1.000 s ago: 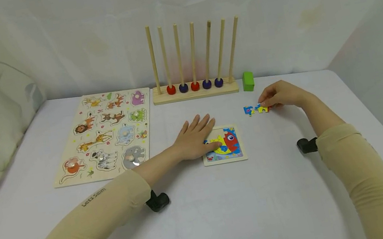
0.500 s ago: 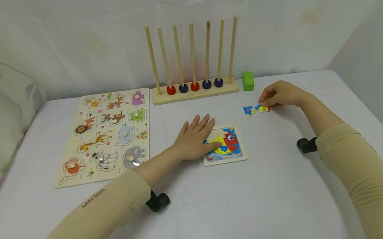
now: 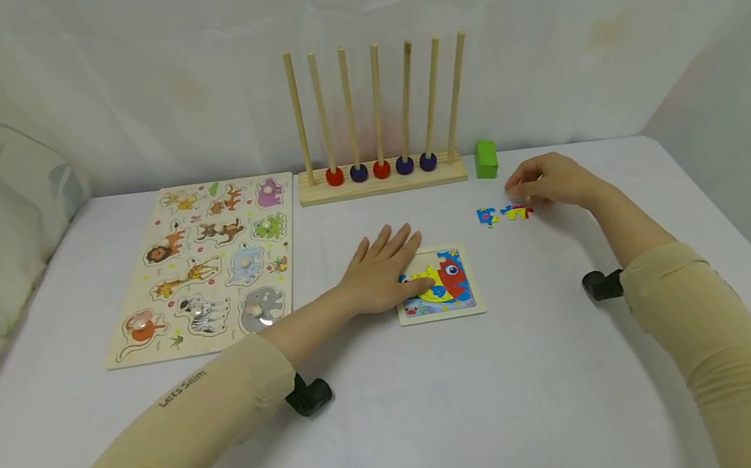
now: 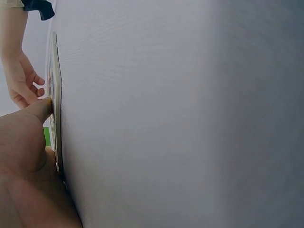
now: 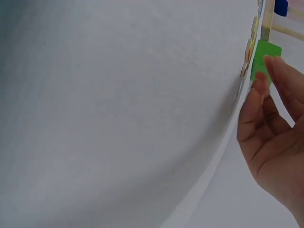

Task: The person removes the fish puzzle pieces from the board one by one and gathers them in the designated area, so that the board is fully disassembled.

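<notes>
I see the fish puzzle (image 3: 457,286) near the head view's centre, the left hand (image 3: 381,274) spread, thumb on it. Puzzle pieces (image 3: 517,213) lie centre-right, beside the half-curled right hand (image 3: 555,182); only its wrist view shows me fingertips slightly parted, holding nothing.

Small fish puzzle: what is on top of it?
The left hand is partly on the fish puzzle, its thumb lying over the picture. What the thumb covers cannot be seen.
</notes>
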Demonstrator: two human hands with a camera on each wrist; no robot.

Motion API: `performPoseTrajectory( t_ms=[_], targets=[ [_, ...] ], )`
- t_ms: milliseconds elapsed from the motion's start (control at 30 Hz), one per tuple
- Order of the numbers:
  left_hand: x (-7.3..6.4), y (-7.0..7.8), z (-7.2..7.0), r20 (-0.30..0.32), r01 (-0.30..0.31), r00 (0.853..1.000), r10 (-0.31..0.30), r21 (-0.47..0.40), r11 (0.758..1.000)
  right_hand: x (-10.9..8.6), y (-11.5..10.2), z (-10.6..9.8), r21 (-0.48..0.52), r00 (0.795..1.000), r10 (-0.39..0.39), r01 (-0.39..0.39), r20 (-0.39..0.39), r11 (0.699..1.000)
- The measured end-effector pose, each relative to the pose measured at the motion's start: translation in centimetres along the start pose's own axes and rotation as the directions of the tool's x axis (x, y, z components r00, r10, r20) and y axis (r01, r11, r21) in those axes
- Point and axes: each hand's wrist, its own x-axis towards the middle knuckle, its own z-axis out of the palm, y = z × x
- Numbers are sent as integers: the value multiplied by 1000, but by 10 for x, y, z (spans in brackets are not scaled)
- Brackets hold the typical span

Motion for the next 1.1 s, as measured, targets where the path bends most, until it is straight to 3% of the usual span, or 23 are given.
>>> performPoseTrajectory(
  t_ms=[167, 467, 700, 933, 1100],
  targets=[
    [2, -2, 2, 4, 3, 1000, -3, 7, 1000, -1, -9, 0, 53, 999, -30, 31, -16, 998],
    [5, -4, 5, -2, 4, 1000, -4, 20, 1000, -6, -40, 14, 120, 991, -124, 118, 41, 986],
    [5, -4, 4, 3, 8, 1000, -8, 14, 1000, -3, -54, 30, 120, 974, -207, 195, 97, 973],
    [6, -5, 5, 2, 11, 1000, -11, 18, 1000, -3, -64, 45, 126, 959, -241, 223, 148, 967],
    [7, -5, 5, 2, 10, 1000, -10, 18, 1000, -3, -69, 54, 139, 932, -282, 256, 229, 957]
  ],
)
